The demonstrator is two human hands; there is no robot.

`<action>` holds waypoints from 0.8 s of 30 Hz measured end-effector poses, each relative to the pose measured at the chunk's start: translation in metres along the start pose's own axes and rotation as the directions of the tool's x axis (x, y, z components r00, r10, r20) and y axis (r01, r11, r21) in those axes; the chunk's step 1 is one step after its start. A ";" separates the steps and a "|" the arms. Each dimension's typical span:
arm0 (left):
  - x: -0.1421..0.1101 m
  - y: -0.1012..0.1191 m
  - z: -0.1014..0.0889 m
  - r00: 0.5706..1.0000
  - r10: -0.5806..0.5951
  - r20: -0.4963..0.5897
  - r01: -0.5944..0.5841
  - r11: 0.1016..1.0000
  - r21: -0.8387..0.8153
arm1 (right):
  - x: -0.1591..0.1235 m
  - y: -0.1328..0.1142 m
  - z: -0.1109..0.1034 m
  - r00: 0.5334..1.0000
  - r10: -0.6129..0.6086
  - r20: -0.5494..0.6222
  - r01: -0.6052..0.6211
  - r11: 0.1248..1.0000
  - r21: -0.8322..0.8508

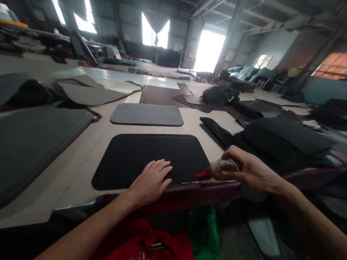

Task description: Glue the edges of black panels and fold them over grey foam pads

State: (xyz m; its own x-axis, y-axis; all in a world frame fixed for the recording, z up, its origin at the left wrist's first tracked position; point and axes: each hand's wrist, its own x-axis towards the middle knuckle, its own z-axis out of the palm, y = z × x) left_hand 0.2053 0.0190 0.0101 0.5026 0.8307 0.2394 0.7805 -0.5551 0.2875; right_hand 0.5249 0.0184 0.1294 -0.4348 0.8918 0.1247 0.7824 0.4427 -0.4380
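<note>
Head view: black flat panel with rounded corners (150, 149) lies on the cream-topped bench (76, 165), dead ahead, near edge at the maroon bench edging (201, 194). Left hand (152, 180) is flat on it around 6 o'clock, fingers extended, gripping nothing. Right hand (244, 164) is wrapped round a clear squeeze bottle with a red nozzle (226, 164), tilted, tip pointing at the panel's 4 o'clock corner. Can't tell if the tip touches or if anything is coming out. Faint light line runs inside the panel's far edge.

Around the panel: grey rounded-corner panel (147, 115) at 12, just apart; black sheet stack (286, 136) at 2; dark grey sheet stack (27, 148) at 9.

Step, my read: dispensing along the panel border, left palm steadying. Next move calls for light left pressure, nozzle low, even squeeze along the edge, fingers clear of the line.
</note>
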 end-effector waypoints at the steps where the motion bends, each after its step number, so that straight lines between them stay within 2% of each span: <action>1: 0.000 -0.002 -0.003 1.000 0.005 -0.012 -0.006 0.998 -0.055 | 0.006 -0.005 0.005 1.000 -0.026 0.007 0.026 1.000 0.006; 4: -0.007 -0.017 -0.023 0.990 -0.062 -0.124 0.029 0.968 -0.249 | 0.028 -0.020 0.021 0.991 -0.125 0.050 0.123 0.992 0.036; 6: -0.019 -0.035 -0.043 0.956 -0.178 -0.233 0.097 0.942 -0.321 | 0.045 -0.032 0.033 0.977 -0.200 0.072 0.196 0.979 0.061; 8: -0.037 -0.058 -0.061 0.894 -0.309 -0.323 0.195 0.920 -0.341 | 0.062 -0.044 0.046 0.957 -0.279 0.084 0.271 0.958 0.094; 10: -0.060 -0.082 -0.073 0.814 -0.445 -0.374 0.316 0.879 -0.358 | 0.078 -0.059 0.059 0.933 -0.349 0.091 0.336 0.933 0.133; 12: -0.083 -0.102 -0.077 0.734 -0.557 -0.388 0.423 0.822 -0.381 | 0.092 -0.074 0.072 0.910 -0.403 0.095 0.384 0.907 0.171; 14: -0.101 -0.115 -0.076 0.692 -0.613 -0.383 0.477 0.785 -0.395 | 0.105 -0.089 0.083 0.892 -0.441 0.094 0.418 0.887 0.198; 17: -0.114 -0.121 -0.069 0.692 -0.626 -0.360 0.497 0.775 -0.391 | 0.124 -0.108 0.099 0.871 -0.483 0.091 0.455 0.863 0.219; 20: -0.116 -0.120 -0.064 0.702 -0.622 -0.348 0.511 0.780 -0.362 | 0.141 -0.121 0.112 0.854 -0.515 0.073 0.488 0.843 0.227; 24: -0.114 -0.117 -0.063 0.704 -0.617 -0.351 0.535 0.786 -0.310 | 0.162 -0.124 0.123 0.876 -0.481 0.040 0.462 0.858 0.225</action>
State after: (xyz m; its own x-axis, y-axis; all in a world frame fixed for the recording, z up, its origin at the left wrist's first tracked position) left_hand 0.0332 -0.0136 0.0072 -0.2587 0.9126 0.3166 0.7669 -0.0052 0.6417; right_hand 0.3029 0.0966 0.0940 -0.7751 0.5641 0.2846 0.3706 0.7707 -0.5184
